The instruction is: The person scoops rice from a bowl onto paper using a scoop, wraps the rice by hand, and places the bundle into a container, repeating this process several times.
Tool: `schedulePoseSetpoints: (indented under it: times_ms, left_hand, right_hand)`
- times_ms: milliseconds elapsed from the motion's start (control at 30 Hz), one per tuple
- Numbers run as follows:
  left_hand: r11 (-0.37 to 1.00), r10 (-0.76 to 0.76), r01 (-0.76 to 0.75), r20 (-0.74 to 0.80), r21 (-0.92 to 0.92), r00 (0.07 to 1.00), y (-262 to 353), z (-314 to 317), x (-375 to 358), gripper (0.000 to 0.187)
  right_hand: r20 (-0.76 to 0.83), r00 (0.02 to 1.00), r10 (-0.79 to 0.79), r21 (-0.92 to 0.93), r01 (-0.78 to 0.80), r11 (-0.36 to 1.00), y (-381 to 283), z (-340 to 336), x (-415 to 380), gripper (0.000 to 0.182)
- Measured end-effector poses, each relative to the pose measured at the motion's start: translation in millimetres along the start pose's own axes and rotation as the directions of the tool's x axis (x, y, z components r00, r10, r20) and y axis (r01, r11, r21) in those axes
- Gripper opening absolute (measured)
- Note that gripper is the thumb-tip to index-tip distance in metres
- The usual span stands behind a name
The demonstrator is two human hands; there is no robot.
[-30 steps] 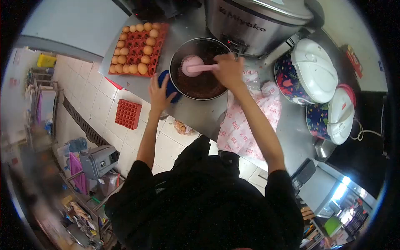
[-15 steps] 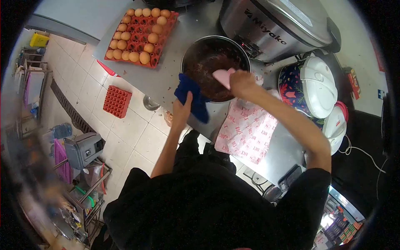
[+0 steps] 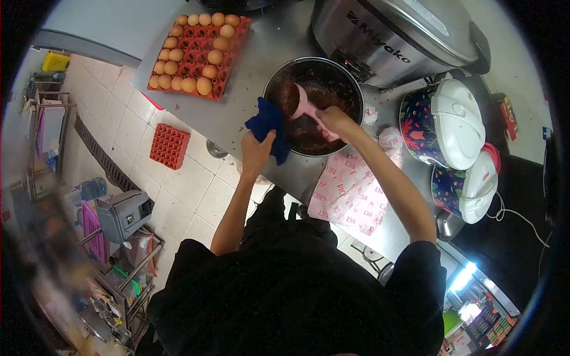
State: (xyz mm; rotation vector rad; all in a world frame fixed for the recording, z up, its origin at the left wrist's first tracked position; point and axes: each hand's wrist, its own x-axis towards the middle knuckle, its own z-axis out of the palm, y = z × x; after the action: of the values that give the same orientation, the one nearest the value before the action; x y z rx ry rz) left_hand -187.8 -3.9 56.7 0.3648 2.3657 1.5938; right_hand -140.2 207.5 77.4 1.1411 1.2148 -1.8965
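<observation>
Pot (image 3: 350,83) of dark mix on counter (image 3: 249,95) | left hand (image 3: 256,149) clamps cloth (image 3: 268,124) on rim, steadying | right hand (image 3: 333,118) grips scoop (image 3: 300,104) inside | eggs (image 3: 196,53) far left

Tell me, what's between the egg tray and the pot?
In the head view, only bare steel table lies between the egg tray and the pot.

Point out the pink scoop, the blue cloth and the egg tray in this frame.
pink scoop (image 3: 298,102), head view, on the bowl of the scoop inside the pot.
blue cloth (image 3: 265,121), head view, on the bunched fold above the left hand.
egg tray (image 3: 196,56), head view, on bare red cells mid-tray.
</observation>
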Motion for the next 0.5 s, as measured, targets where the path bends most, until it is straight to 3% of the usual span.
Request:
schedulePoseSetpoints:
  times_ms: [33,67,100,167,200,267,300,367,433,500]
  left_hand:
    - [1.0,-0.004,0.004,0.002,0.0,1.0,-2,-2,4,0.025]
    - [0.997,-0.067,0.067,0.01,-0.028,0.998,-3,-4,8,0.025]
    - [0.991,-0.125,0.125,0.018,-0.056,0.992,-3,-7,11,0.025]
    - [0.988,-0.148,0.149,0.019,-0.031,0.989,6,-9,13,0.025]
    - [0.986,-0.169,0.169,0.023,-0.006,0.985,9,-10,14,0.025]
    - [0.992,-0.124,0.124,0.008,-0.008,0.992,10,-8,14,0.024]
    - [0.997,-0.078,0.077,-0.01,-0.006,0.997,10,-6,12,0.024]
    - [0.997,-0.07,0.072,-0.07,0.041,0.995,10,1,10,0.023]
    - [0.994,-0.057,0.068,-0.121,0.091,0.991,5,5,6,0.023]
    - [0.993,0.105,-0.098,-0.12,0.07,0.987,2,8,6,0.021]
  right_hand:
    - [-0.241,0.846,-0.475,-0.685,0.198,0.701,9,3,-6,0.017]
    - [-0.045,0.506,-0.861,-0.999,-0.029,0.035,17,6,-11,0.02]
    - [-0.048,0.507,-0.86,-0.999,-0.028,0.039,15,8,-23,0.02]
    - [0.153,0.413,-0.898,-0.961,-0.148,-0.232,-6,9,-63,0.028]
    - [0.151,0.416,-0.897,-0.961,-0.149,-0.231,-16,11,-83,0.028]
    - [0.091,0.62,-0.78,-0.965,-0.137,-0.222,-28,15,-112,0.031]
    - [0.092,0.627,-0.774,-0.965,-0.135,-0.224,-25,13,-113,0.031]
    - [0.281,0.78,-0.56,-0.952,0.154,-0.264,-22,8,-115,0.022]
    - [0.098,0.826,-0.554,-0.994,0.058,-0.09,1,16,-69,0.02]
    - [-0.075,0.832,-0.55,-0.995,-0.024,0.1,15,32,-45,0.025]
